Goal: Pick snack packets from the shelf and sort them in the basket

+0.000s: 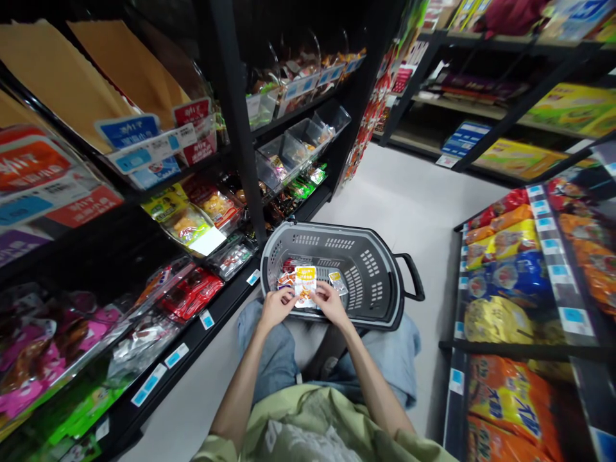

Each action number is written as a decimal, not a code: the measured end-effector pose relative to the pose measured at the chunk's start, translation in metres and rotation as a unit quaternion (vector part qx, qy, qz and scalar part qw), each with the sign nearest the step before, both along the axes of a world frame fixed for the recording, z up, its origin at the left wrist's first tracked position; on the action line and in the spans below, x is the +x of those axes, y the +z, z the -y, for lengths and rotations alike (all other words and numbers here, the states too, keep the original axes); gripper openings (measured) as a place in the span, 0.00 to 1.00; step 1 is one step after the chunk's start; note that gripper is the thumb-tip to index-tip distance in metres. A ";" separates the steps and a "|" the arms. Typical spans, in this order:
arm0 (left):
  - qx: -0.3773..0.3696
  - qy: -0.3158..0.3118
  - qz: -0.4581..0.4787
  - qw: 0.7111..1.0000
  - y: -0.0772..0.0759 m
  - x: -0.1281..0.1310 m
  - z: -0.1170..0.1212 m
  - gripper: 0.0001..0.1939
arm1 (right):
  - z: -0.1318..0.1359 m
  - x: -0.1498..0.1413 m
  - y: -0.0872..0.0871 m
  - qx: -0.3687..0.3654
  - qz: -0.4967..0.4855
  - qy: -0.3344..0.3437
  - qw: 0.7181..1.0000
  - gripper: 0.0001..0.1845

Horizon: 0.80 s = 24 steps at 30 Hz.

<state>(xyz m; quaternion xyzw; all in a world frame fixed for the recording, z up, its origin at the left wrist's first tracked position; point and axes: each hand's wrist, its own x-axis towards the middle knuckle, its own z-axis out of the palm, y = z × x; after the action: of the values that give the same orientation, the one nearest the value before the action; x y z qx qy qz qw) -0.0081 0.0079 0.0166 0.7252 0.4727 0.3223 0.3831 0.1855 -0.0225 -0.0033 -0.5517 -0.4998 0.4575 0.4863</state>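
Pinches a white and yellow packet between both hands, gripping its left edge with thumb and fingers of the left hand and its right edge with those of the right hand. Holds it over the near side of a grey basket; seems to hold it clear of the floor inside, though hard to judge from above. Has red and orange packets just beyond the left fingertips, a small clear packet just beyond the right hand, the basket's black handle farther right, and denim-clad legs below both wrists.
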 end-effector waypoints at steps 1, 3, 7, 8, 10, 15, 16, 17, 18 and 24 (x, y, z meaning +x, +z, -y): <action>-0.001 0.000 0.000 1.000 0.000 0.000 0.000 0.07 | 0.000 0.000 0.000 0.002 0.000 -0.001 1.000 0.20; -0.002 0.000 0.004 1.000 0.001 0.000 0.000 0.07 | -0.001 0.000 -0.001 0.007 -0.006 -0.005 1.000 0.19; -0.001 -0.004 0.011 1.000 0.003 0.000 0.001 0.06 | -0.002 0.001 -0.001 0.010 -0.023 -0.013 1.000 0.18; -0.001 -0.006 0.011 1.000 0.004 0.000 0.001 0.06 | -0.002 0.001 -0.001 0.009 -0.026 -0.015 1.000 0.18; 0.002 -0.007 0.009 1.000 0.005 0.000 0.001 0.06 | -0.002 0.001 -0.001 0.010 -0.032 -0.016 0.999 0.18; 0.010 -0.005 0.007 1.000 0.006 0.000 0.001 0.06 | 0.000 0.000 -0.001 0.007 -0.043 -0.022 0.999 0.18; 0.009 -0.006 0.006 1.000 0.006 0.000 0.001 0.06 | 0.000 0.000 -0.001 0.001 -0.045 -0.024 0.999 0.18; 0.008 -0.008 0.005 1.000 0.006 0.000 0.001 0.06 | 0.000 0.000 0.000 -0.004 -0.046 -0.025 0.999 0.19; 0.006 -0.009 0.003 1.000 0.005 0.000 0.001 0.06 | 0.001 0.000 0.000 -0.008 -0.046 -0.025 0.999 0.19; 0.007 -0.015 0.005 1.000 0.001 0.000 0.000 0.06 | 0.000 0.000 0.000 -0.002 -0.017 -0.034 0.999 0.17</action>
<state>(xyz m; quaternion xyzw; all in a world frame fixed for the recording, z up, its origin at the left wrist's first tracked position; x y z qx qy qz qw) -0.0083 0.0076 0.0179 0.7335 0.4573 0.3233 0.3852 0.1858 -0.0226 -0.0032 -0.5610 -0.4716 0.4513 0.5091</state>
